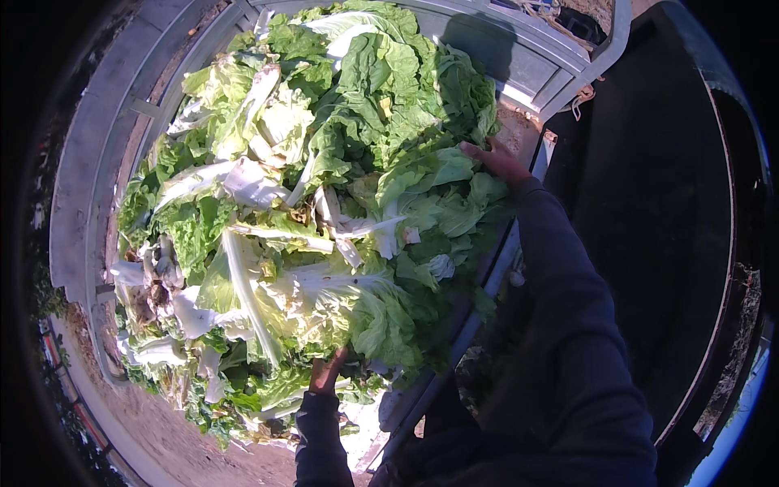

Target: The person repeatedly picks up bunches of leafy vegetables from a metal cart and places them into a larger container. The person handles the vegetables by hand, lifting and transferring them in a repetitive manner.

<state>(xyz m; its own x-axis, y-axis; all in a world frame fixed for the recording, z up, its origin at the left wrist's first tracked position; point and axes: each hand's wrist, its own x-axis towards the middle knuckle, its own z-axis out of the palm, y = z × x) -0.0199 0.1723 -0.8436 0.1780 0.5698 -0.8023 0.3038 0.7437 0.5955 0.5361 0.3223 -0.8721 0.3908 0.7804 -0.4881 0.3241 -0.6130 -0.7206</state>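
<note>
A big loose heap of cabbage leaves (389, 89), green with thick white ribs, fills a metal truck bed or cart. At the heap's near edge my left hand (326, 373) is closed on some leaves; its thumb side shows and most fingers are hidden under them. Farther off, at the right edge, my right hand (501, 162) grips the heap's outer leaves, thumb and one finger visible, the other fingers hidden. Between the two hands lie broad pale-green leaves (381, 321). Some leaves on the left are brown and wilted (154, 296).
Grey metal side rails (122, 162) and a grey end panel (535, 57) border the heap. A metal edge (479, 312) runs along its right side. Farther right is a dark, shaded surface (649, 203). Bare ground (203, 454) shows at the lower left.
</note>
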